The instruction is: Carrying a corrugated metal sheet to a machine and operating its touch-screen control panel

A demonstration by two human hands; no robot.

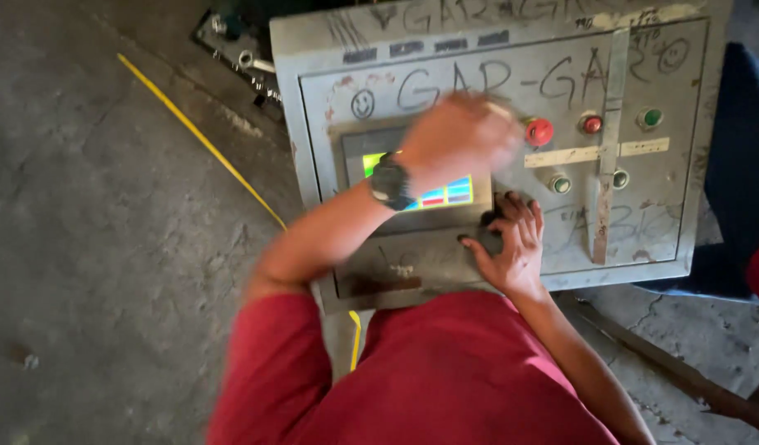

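Note:
A grey metal control box [643, 222], scrawled with marker, stands in front of me. Its face has a small lit touchscreen [449, 194] with coloured bars. My left hand [460, 136], a black watch [390, 183] on its wrist, hovers blurred over the top of the screen, just left of a red mushroom button [539, 132]. I cannot make out its fingers. My right hand [511, 241] rests flat on the panel below and right of the screen, fingers spread over a dark patch. Neither hand holds anything I can see.
Right of the red mushroom button sit a smaller red button [592, 124], a green button [651, 118] and two small green-ringed ones [560, 184]. A yellow line [200, 136] crosses the concrete floor. Wrenches [252, 62] lie behind the box. A dark blue shape [742, 165] stands at the right.

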